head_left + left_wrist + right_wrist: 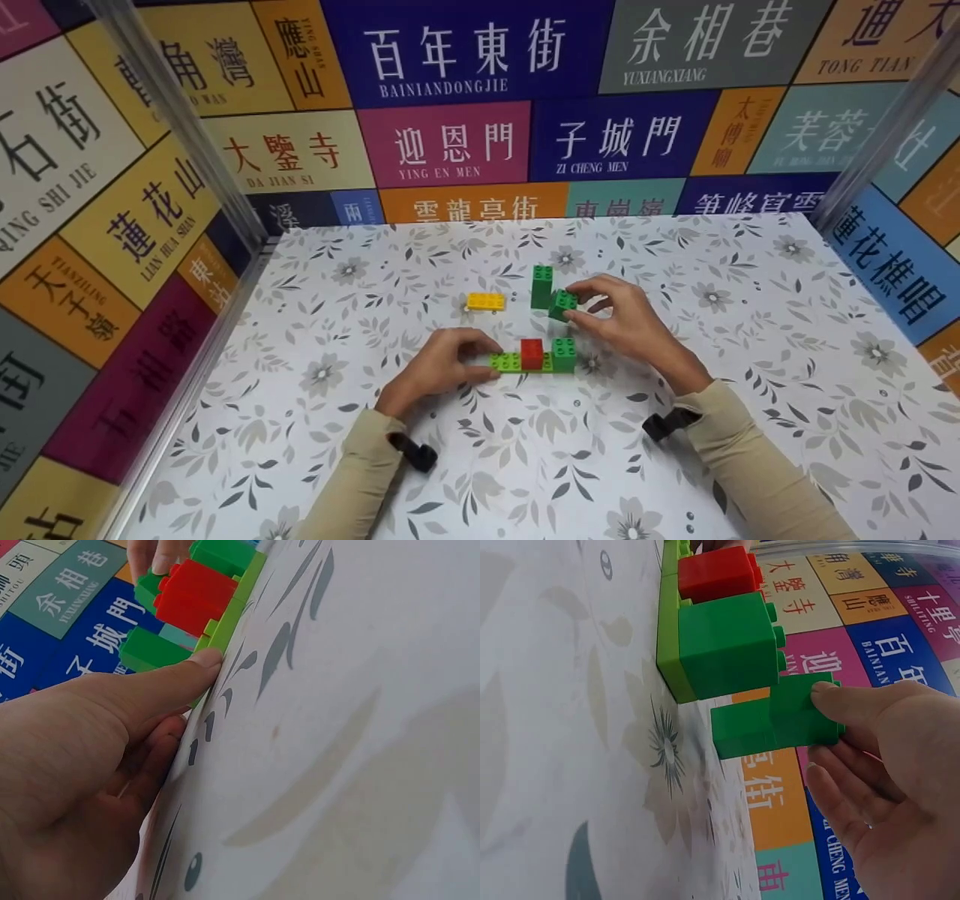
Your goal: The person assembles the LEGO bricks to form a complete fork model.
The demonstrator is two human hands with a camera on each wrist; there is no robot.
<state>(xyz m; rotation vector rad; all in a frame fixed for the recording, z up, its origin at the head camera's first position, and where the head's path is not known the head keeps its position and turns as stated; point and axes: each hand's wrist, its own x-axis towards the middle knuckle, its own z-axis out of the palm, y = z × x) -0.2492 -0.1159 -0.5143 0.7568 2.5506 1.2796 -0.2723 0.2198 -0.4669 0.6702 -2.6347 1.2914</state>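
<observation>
My left hand (442, 362) grips the left end of a lime-green studded base (507, 362) between thumb and fingers, low at the table. On that base sit a red toy brick (532, 354) and, at its right end, a green brick (564, 355). My right hand (622, 315) pinches another green brick (562, 306), tilted, above the table and behind the base. Close to the held brick, a tall green stack (541, 287) stands upright; in the right wrist view the held brick (799, 709) overlaps it.
A yellow brick (486, 301) lies on the table left of the green stack. The floral-patterned tabletop (480, 465) meets a wall of coloured sign panels (445, 142) at the back, with more panels along both sides.
</observation>
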